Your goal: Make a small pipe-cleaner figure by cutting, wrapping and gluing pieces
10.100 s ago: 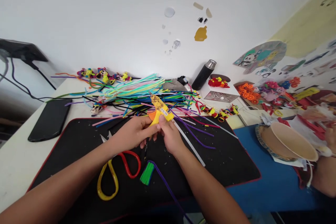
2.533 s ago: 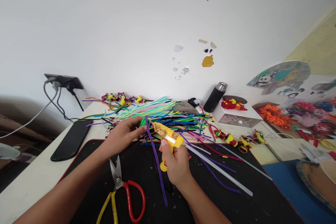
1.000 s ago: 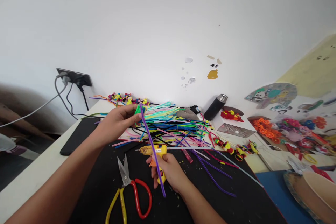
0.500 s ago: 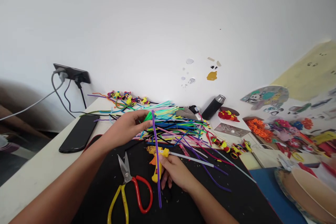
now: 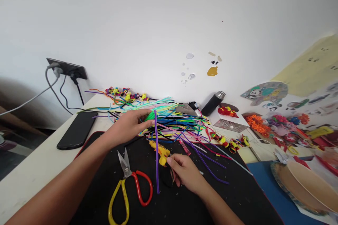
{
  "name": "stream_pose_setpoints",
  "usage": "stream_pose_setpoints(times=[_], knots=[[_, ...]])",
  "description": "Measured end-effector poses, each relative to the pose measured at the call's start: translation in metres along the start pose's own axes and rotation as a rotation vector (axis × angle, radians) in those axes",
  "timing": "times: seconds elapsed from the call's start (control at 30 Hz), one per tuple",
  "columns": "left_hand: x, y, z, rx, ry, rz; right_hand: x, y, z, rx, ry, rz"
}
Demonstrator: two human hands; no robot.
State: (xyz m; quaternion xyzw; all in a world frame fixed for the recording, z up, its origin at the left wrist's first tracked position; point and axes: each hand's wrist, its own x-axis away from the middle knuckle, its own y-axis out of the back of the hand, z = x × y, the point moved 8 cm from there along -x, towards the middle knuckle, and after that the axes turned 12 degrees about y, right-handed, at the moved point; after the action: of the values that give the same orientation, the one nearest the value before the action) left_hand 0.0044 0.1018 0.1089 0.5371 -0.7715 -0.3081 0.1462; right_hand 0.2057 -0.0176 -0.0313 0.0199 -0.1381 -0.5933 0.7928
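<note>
My left hand (image 5: 132,123) is closed, thumb and fingers pinching a small green piece (image 5: 150,115) with a purple pipe cleaner (image 5: 157,154) hanging down from it. The fingers partly hide the green piece. Lower and to the right, my right hand (image 5: 185,172) has its fingers closed at the near end of a yellow glue gun (image 5: 160,150). The gun's nozzle points up and left, just above the black mat (image 5: 190,204). Open-bladed scissors (image 5: 127,172) with one yellow and one red handle lie on the mat left of the pipe cleaner.
A heap of colourful pipe cleaners (image 5: 171,123) covers the back of the mat. A phone (image 5: 77,130) lies at left, below a wall socket with cables (image 5: 67,68). Behind right stand a black flask (image 5: 213,103) and a white box (image 5: 232,122). Small figures (image 5: 128,95) lie along the wall.
The glue gun has turned in my right hand; its glue stick, plainly visible before, is now mostly hidden. My left hand keeps hold of the green piece and pipe cleaner. The view has shifted slightly.
</note>
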Motion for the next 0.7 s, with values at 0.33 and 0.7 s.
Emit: stream_pose_setpoints(times=[0.33,0.7], knots=[[0.005,-0.019,-0.008,-0.161,-0.085,0.030,-0.015,-0.003,0.054,-0.055,0.259,-0.095],[0.011,-0.029,-0.016,-0.327,-0.200,-0.013,-0.027,-0.017,0.087,-0.206,0.343,-0.189]])
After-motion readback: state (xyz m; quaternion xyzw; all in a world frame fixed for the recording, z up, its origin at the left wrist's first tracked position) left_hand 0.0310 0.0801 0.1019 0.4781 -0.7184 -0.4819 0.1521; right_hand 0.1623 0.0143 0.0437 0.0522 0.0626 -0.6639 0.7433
